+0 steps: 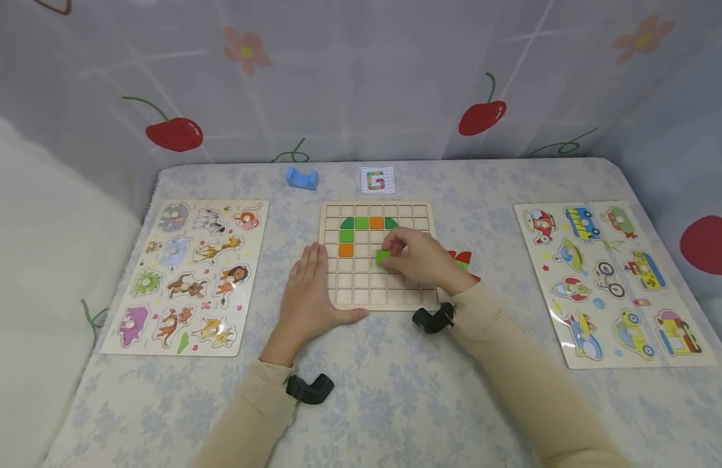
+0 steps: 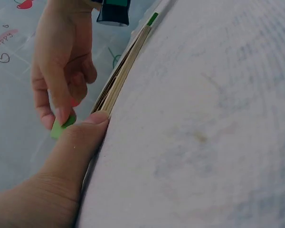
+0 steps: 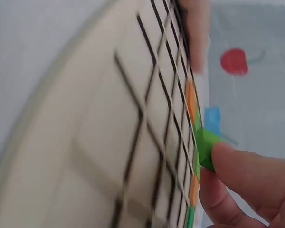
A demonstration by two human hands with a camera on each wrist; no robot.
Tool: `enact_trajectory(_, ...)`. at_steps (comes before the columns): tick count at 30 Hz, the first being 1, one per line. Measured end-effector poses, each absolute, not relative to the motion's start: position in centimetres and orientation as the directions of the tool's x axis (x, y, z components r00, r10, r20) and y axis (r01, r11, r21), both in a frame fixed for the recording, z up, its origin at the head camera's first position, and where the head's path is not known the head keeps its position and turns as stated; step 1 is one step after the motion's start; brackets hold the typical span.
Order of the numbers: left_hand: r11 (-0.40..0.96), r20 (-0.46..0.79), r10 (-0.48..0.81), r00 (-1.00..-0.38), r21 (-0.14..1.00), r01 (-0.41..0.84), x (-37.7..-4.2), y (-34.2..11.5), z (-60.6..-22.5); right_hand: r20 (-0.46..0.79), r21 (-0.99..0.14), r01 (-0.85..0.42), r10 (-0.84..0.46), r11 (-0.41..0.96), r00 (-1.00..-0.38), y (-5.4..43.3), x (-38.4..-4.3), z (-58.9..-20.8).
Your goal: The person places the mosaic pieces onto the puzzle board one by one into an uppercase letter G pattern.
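A wooden grid board [image 1: 354, 281] lies on the table, with a few green and orange tiles in its upper left cells, among them an orange tile [image 1: 346, 249]. My right hand [image 1: 422, 259] pinches a light green square tile [image 1: 382, 257] between thumb and fingers over the middle of the board. In the right wrist view the same green tile [image 3: 207, 148] appears tilted above the grid. My left hand [image 1: 308, 292] lies along the board's left edge with fingers straight, its thumb [image 2: 88, 133] against the near edge. Red and green pieces [image 1: 463, 259] beside the board are partly hidden by my right hand.
Behind the board lie a small card [image 1: 377, 181] with a coloured G pattern and a blue curved piece [image 1: 302, 179]. An animal puzzle board [image 1: 188, 279] sits at the left, a vehicle puzzle board [image 1: 613, 286] at the right. A printed curtain [image 1: 361, 78] hangs behind the table.
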State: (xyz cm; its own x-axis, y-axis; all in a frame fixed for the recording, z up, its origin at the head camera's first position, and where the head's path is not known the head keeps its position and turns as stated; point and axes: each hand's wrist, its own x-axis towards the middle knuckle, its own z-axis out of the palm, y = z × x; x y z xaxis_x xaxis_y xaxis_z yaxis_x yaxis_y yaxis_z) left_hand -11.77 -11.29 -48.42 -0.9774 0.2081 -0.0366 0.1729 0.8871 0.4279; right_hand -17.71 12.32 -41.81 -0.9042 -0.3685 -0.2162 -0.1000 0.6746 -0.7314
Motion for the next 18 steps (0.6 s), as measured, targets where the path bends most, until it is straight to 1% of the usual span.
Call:
enact_trajectory(4,0.891,-0.039,0.215,-0.976,0.418,0.180,-11.8,-11.3,-48.4,-0.191,-0.736,-0.150,-0.415,0.661,-0.890,9.1,-18.0,-42.8)
enact_trajectory(7,0.889,-0.036,0.221,-0.975,0.417,0.187,-11.8,-11.4,-48.5,-0.178,-0.732,-0.169,-0.425,0.660,-0.888,7.5,-18.1,-43.2)
enact_trajectory(12,0.887,-0.023,0.226,-0.974,0.418,0.196,-11.8,-11.4,-48.5,-0.151,-0.701,-0.202,-0.418,0.684,-0.896,6.2,-18.1,-43.8)
enact_trajectory(18,0.887,-0.027,0.224,-0.974,0.421,0.192,-11.8,-11.5,-48.5,-0.136,-0.648,-0.248,-0.430,0.720,-0.893,5.9,-17.9,-44.1)
